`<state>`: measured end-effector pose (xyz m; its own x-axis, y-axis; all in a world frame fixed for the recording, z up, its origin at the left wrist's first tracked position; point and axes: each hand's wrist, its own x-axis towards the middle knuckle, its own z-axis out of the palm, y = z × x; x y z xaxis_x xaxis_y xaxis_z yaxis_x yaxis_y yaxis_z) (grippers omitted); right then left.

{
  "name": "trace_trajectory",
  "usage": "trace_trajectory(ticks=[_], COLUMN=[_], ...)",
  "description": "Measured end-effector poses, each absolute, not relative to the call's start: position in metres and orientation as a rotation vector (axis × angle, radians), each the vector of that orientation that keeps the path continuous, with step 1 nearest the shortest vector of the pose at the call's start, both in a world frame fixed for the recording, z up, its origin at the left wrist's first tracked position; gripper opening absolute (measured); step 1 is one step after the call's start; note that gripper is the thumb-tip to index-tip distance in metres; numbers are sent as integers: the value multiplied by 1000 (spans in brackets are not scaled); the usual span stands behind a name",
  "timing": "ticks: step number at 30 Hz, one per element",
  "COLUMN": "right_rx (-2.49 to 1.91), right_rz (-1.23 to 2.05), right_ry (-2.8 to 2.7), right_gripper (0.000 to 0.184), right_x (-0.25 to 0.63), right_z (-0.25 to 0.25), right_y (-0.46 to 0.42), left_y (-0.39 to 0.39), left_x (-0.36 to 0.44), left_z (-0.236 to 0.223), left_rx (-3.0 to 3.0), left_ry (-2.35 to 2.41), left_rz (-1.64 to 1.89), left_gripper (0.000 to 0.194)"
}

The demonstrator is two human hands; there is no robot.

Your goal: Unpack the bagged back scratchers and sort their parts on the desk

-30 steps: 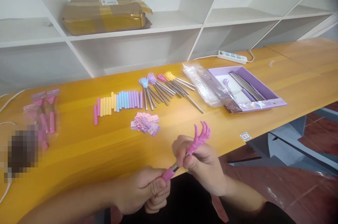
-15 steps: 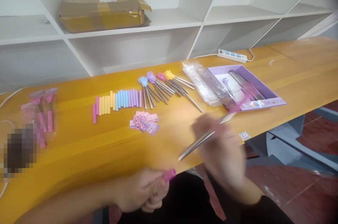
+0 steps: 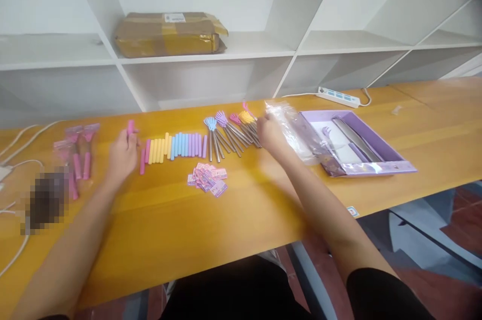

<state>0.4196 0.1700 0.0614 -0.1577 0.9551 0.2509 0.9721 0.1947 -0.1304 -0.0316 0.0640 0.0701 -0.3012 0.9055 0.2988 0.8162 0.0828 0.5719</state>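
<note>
My left hand (image 3: 122, 156) is closed around a short pink handle sleeve (image 3: 130, 127), just left of a row of pink, yellow, blue and purple sleeves (image 3: 181, 145) on the table. My right hand (image 3: 270, 133) is closed at the right end of the fanned back scratchers. A slim pink piece of a back scratcher (image 3: 245, 106) shows beyond its fingers; the rest is hidden. The scratchers have metal rods and blue (image 3: 210, 123), purple (image 3: 221, 118), pink and yellow (image 3: 246, 117) hand-shaped heads. Small printed cards (image 3: 207, 178) lie heaped below the row.
Right of my right hand lie clear plastic bags (image 3: 288, 129) and a purple box (image 3: 387, 168) with metal pieces inside. Bagged pink items (image 3: 87, 151) lie at the left, near white cables. A power strip (image 3: 339, 96) and shelves with a taped carton (image 3: 169, 36) stand behind.
Both hands have moved from the table's front edge out over the table. The left carried the pink sleeve up and left; the right moved with the scratcher to the fanned group.
</note>
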Motion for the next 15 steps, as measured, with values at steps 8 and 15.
trace_trajectory(ticks=[8,15], right_rx=[-1955,-1929], right_rz=[-162,-215], right_ry=[-2369,-2407], right_gripper=[38,39], right_x=[387,381], right_z=[31,26], right_y=[203,197], left_y=[66,72], left_x=[-75,-71], left_z=[32,31], left_rx=[1947,1837], left_ry=[2560,2438], left_rz=[372,418], left_gripper=[33,43])
